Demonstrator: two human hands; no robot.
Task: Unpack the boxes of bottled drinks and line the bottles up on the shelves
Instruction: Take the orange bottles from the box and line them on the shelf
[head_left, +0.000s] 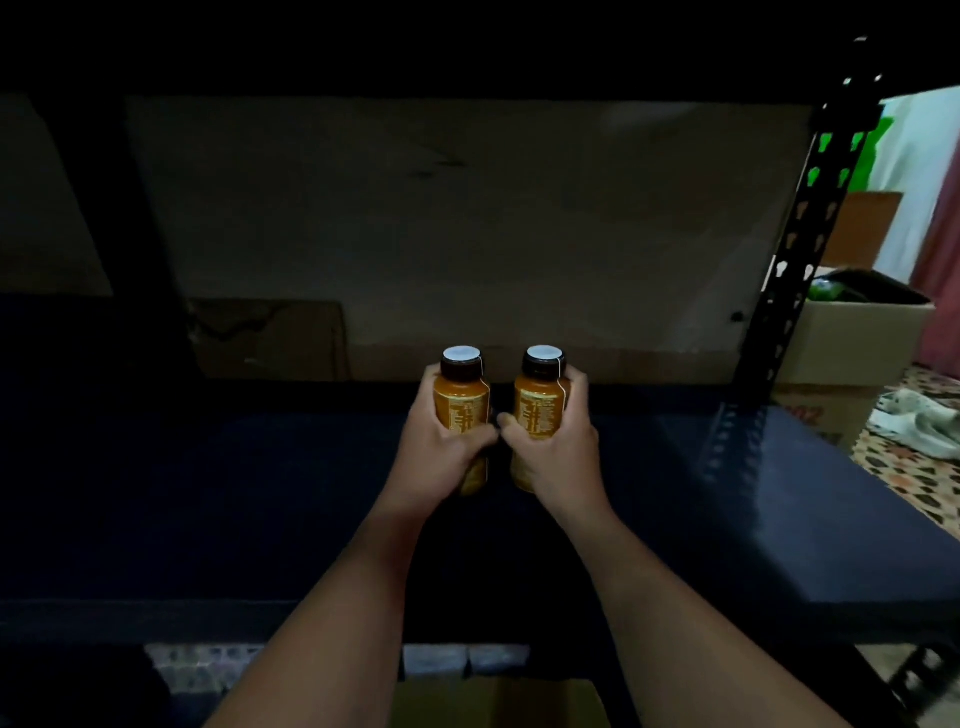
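I hold two orange drink bottles with dark caps upright, side by side, over the dark blue shelf (779, 499). My left hand (441, 457) grips the left bottle (462, 400) around its body. My right hand (556, 452) grips the right bottle (540, 405) the same way. Both arms reach in from the bottom of the view. The bottles' lower parts are hidden by my fingers, so I cannot tell whether they touch the shelf. No other bottles stand on this shelf.
A black perforated shelf post (789, 280) rises at the right. A shelf overhead darkens the top. Beyond the post an open cardboard box (857, 332) sits on a patterned floor. Another cardboard box edge (493, 701) shows below my arms. A flat cardboard piece (270, 338) leans at the back wall.
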